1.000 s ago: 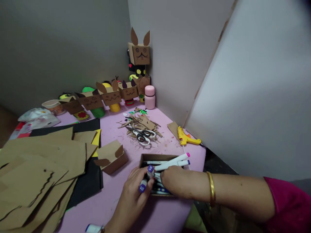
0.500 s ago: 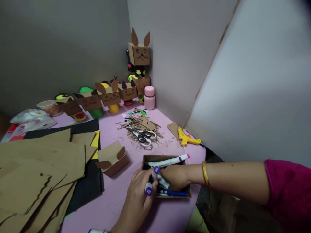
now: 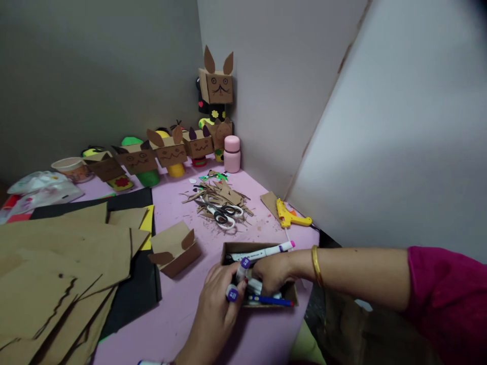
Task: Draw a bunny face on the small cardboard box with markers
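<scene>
A: Fig., head view: what's just changed?

B: R hand (image 3: 272, 274) is bent down into the pen box (image 3: 296, 295), its forearm now clear of the near R corner, so a red-ended blue pen (image 3: 272, 301) shows along the near wall. For the work in hand: contents are being stirred, & the near side is prob. easier to get at.

A: Grip, R?

B: Can't tell. Fingertips hidden among the pens; a pale pen (image 3: 255, 287) lies right by them, but whether it's pinched isn't shown.

A: And L?

B: L hand (image 3: 217, 291) is at the box's L end, fingers closed round 2 purple-ended markers (image 3: 244, 263), ends up, one nearer the wearer.

A: Box pos.?

B: On the pink table (image 3: 182, 304), near its R edge; scissors (image 3: 224, 215) on scraps (image 3: 224, 191) beyond it, glue gun (image 3: 291, 218) beyond & to R, eared carton (image 3: 175, 248) to L.

A: Diff. vs. 1 s ago?

B: Then, 2 markers stuck out over the box's R side, one pink-ended, one dark-ended. Now only the pink-ended marker (image 3: 270, 251) lies along the far side; the other can't be made out. L hand has edged R w/ the same pair. Scissors, glue gun & carton: unchanged.
</scene>
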Tool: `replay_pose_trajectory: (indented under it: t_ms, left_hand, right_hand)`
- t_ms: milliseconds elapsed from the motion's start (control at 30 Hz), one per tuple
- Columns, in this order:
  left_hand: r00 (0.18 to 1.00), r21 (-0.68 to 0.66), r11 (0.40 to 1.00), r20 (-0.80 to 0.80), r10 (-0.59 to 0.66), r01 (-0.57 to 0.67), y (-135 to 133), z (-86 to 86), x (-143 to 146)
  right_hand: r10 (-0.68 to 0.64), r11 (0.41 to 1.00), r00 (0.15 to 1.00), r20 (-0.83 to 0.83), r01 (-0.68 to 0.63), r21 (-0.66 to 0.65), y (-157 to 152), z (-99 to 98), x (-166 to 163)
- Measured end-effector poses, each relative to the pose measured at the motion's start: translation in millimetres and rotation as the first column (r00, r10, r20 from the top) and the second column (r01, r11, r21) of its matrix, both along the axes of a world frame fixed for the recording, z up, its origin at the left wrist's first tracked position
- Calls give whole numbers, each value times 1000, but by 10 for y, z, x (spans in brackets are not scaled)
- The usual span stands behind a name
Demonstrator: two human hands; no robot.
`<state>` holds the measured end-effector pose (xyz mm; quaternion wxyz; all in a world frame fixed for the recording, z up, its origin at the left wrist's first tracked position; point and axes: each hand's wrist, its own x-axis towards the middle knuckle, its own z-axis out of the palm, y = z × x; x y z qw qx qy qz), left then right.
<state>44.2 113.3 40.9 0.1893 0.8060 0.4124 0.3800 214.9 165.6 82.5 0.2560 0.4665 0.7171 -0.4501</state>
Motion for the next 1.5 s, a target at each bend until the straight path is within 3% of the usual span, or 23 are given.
replay_pose_trajectory:
  t_ms: [267,400,500,633,833,1067,1300,1500]
  left_hand:
    - [1000,-3,1000,11,2,-2,7,16,-3]
    - [1000,-12,1000,9,-11,11,-2,33,-16]
    - [1000,-20,1000,4,-20,20,-6,45,-25]
    - [999,-27,999,-8,-38,38,3,50,-22]
    - [996,-49,997,-59,-61,59,0,99,-14]
    - [969,-119,991,-232,-90,64,26,205,130]
    - [855,-238,970,-491,-165,50,84,423,274]
    - [851,-179,983,-522,-63,-37,163,503,300]
  right_hand:
    - [-150,959,987,-57,131,-251,-13,-69,21]
    - [-171,951,982,-78,144,-273,9,-67,43]
    - [-146,973,984,-99,124,-197,11,28,56]
    - [-18,1000,995,-98,17,-10,-8,307,122]
    - [163,937,986,34,-165,309,-58,681,350]
    - [215,843,956,201,-285,456,-124,724,476]
    - [261,797,929,264,-361,484,-150,742,431]
    - [226,777,937,265,-338,531,-167,698,406]
